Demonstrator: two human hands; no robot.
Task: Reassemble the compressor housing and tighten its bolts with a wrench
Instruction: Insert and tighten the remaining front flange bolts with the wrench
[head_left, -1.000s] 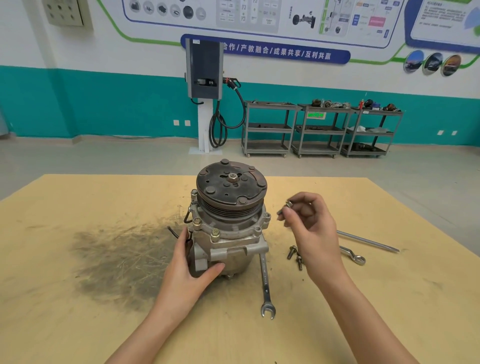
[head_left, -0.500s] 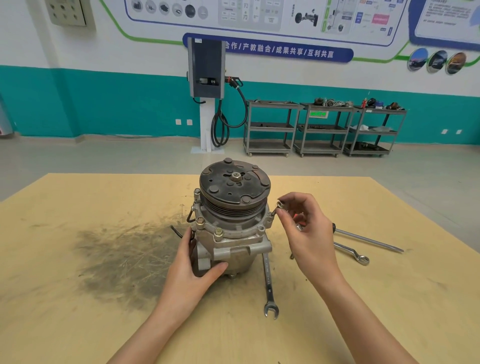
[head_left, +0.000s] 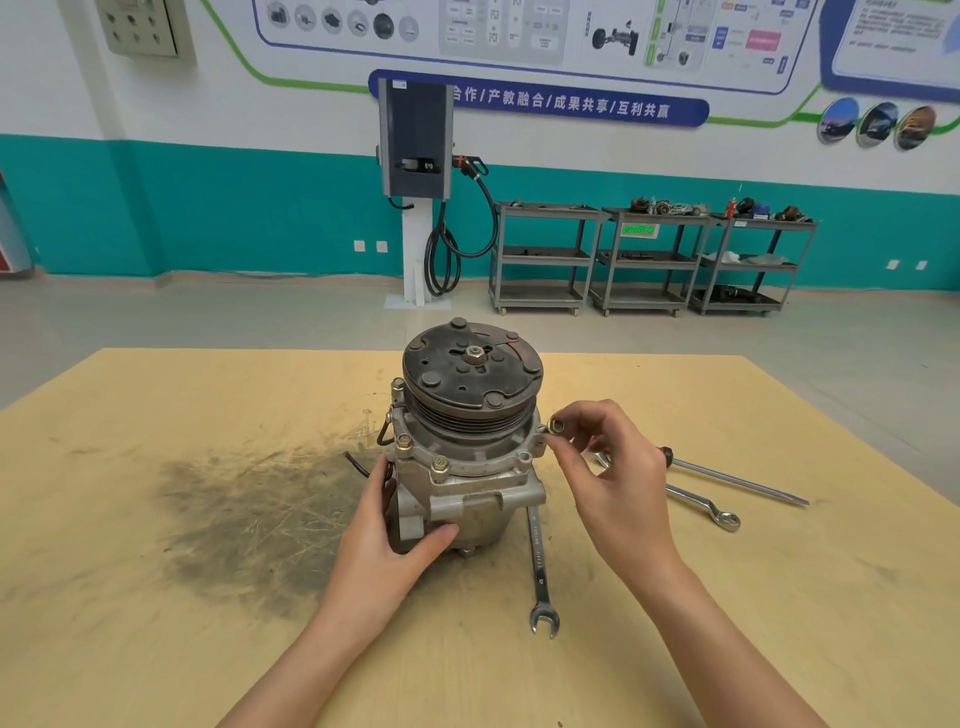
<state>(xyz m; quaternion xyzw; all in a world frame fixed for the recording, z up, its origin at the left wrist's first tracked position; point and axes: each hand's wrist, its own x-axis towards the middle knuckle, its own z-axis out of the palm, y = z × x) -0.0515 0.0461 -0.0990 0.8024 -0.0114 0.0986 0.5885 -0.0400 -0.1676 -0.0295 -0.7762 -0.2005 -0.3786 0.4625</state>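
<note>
— What is seen on the table (head_left: 156, 649)?
— A compressor (head_left: 467, 441) is stood upright near the middle, pulley face up, beside a dark smudge (head_left: 249, 514) on the wood.

— How are the hands placed?
— The compressor's lower body is gripped by the left hand (head_left: 387, 540). A bolt (head_left: 556, 427) is pinched between thumb and fingertips of the right hand (head_left: 618, 478), right at the flange's right edge.

— Are other bolts fitted?
— Two bolt heads (head_left: 439, 464) are seen seated on the near flange.

— And the tools?
— An open-end wrench (head_left: 539, 571) is laid just right of the base. A ring spanner (head_left: 701, 506) and a screwdriver (head_left: 737, 480) are laid farther right, partly hidden by the right hand.
</note>
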